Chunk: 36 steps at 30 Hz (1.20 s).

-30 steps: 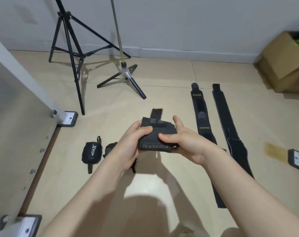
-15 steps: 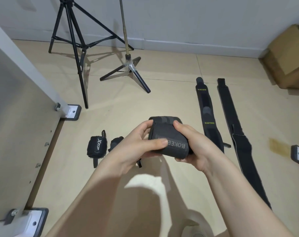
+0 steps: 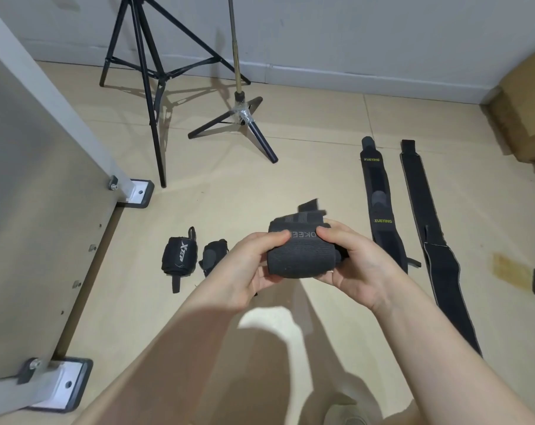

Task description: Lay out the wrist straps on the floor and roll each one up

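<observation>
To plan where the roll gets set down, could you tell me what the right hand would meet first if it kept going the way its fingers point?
Probably the left hand: the right hand points leftward across the grey rolled strap both grip.

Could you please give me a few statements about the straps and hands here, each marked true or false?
1. Both the left hand and the right hand hold the grey rolled strap. True.
2. Two straps lie flat on the floor, the lettered strap and the plain strap. True.
3. The rolled strap with white lettering sits right of the flat straps. False: it lies left of the hands.
4. The black tripod lies toppled on the floor. False: it stands on its legs.
</observation>
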Available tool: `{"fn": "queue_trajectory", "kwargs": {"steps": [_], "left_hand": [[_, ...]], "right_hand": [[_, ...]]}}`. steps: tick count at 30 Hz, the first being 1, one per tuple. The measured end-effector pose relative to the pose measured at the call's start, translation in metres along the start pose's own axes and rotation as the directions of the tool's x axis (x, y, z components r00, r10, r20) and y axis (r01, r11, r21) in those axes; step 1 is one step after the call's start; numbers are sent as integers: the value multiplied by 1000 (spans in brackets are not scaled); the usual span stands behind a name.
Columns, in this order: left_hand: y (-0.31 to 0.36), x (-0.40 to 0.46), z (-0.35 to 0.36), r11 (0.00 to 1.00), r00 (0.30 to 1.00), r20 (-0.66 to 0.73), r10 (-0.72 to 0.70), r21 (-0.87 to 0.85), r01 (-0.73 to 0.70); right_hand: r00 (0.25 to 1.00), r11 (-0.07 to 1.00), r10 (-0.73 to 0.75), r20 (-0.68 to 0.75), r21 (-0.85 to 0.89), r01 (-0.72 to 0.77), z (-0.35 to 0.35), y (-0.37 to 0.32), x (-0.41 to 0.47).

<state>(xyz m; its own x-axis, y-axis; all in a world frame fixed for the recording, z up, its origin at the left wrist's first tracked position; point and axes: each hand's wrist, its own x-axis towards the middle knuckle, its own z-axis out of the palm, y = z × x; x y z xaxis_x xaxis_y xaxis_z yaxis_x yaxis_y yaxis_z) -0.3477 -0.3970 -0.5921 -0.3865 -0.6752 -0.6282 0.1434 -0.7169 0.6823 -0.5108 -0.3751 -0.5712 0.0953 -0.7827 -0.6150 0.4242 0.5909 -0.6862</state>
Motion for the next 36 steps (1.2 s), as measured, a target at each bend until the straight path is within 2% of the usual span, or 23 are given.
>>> {"fn": "queue_trajectory", "kwargs": {"steps": [7,14,19,22,24,28,30,32,36], "left_hand": [[3,1,-2,999,1000,4,-13,-42,13],[9,-7,2,986,987,13,162,29,-163],[14,-17,-2,963,953,190,236,85,-256],[13,-19,-2,944,941,175,289,113,-311],[11,-18,0,951,948,135,289,78,-301],[9,-13,8,973,972,92,216,64,-223],[10,-11,10,980,979,72,190,40,-193],[12,-10,9,986,985,69,156,54,-160],[13,-11,7,988,995,71,75,129,-84]], "right_hand": [[997,1000,12,-79,-13,-13,3,5,1],[997,998,44,-63,45,-41,7,3,2],[996,991,79,-41,111,-74,4,-4,-1],[993,982,116,-16,151,-112,1,-5,-4],[997,989,76,8,125,-76,0,-5,-3],[993,989,-100,66,113,92,-3,-10,-6],[980,988,-157,124,14,156,-6,-10,-7],[979,980,-143,144,-115,160,-9,-9,-9],[998,971,-70,9,-230,70,-5,-8,-9]]}}
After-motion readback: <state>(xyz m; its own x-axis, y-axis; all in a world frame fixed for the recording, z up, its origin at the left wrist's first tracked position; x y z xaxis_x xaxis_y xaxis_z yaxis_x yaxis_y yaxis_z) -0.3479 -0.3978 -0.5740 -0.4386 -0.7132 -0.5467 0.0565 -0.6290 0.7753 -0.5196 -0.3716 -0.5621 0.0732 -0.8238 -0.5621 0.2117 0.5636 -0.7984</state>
